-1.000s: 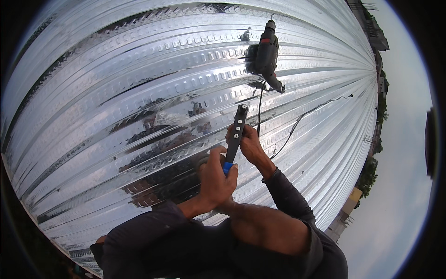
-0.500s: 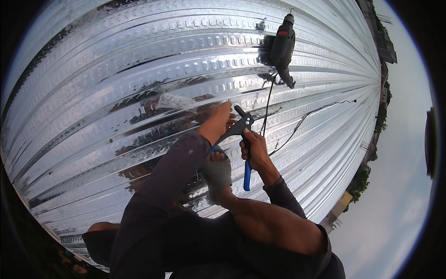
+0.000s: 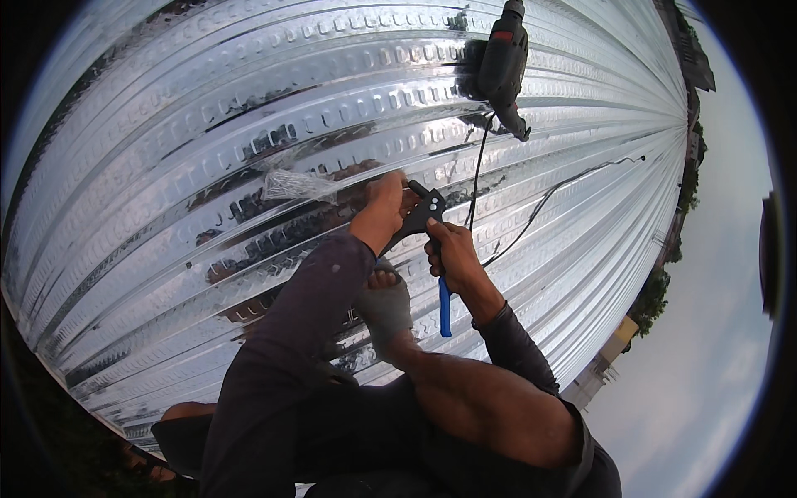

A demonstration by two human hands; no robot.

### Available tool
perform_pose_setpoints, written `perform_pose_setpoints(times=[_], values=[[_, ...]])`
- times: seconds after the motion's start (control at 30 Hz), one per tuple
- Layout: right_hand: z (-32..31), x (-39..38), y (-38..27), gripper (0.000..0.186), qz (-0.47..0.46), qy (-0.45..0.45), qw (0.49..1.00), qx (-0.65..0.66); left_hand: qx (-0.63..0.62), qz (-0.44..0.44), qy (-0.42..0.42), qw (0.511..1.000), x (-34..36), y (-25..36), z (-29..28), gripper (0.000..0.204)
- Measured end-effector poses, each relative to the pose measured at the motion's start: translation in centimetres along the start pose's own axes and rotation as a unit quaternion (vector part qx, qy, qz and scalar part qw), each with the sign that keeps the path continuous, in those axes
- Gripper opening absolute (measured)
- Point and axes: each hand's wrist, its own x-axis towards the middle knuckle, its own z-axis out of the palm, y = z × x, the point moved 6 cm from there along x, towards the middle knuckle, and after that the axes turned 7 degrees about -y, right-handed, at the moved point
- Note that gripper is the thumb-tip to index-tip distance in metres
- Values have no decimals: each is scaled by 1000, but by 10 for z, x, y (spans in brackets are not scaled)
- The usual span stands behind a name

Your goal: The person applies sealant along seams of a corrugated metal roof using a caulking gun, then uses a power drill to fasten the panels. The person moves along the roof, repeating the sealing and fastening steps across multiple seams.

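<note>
My right hand (image 3: 451, 257) is closed around a black hand rivet tool (image 3: 427, 209) with blue-gripped handles (image 3: 445, 307), which stand spread apart. My left hand (image 3: 383, 207) is curled at the tool’s nose, its fingertips partly hidden; whether they pinch a small part I cannot make out. Just left of that hand, a clear bag of thin silver pieces (image 3: 295, 186) lies on the ribbed, shiny metal sheeting (image 3: 166, 216). Below the tool, my foot in grey footwear (image 3: 382, 311) rests on the sheeting, toes showing.
A black corded drill (image 3: 502, 70) lies above my hands, its cord (image 3: 477, 174) trailing downward. Another dark cable (image 3: 564, 187) runs across the ribs to the right. The sheeting curves to an edge on the right, with trees (image 3: 652, 303), buildings and sky beyond it.
My left hand has moved from the blue handle up to the nose. The tool has turned, its handles now spread, with my right hand gripping lower. The drill appears higher in the view.
</note>
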Motion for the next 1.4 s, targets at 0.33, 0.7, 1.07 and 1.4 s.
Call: perform_pose_setpoints(times=[0.33, 0.7, 1.07, 1.4], values=[[-1, 11, 7, 26, 0, -4, 1000, 14, 10, 17, 22, 1000, -6, 6, 2, 18], [13, 2, -7, 32, -38, 7, 998, -46, 25, 31, 35, 999, -3, 9, 0, 17], [28, 0, -33, 44, -102, 75, 961, -247, 41, 73, 9, 996, 8, 14, -4, 20], [35, 10, -34, 41, -97, 65, 970, -214, 90, 55, -15, 994, 0, 18, -11, 22]])
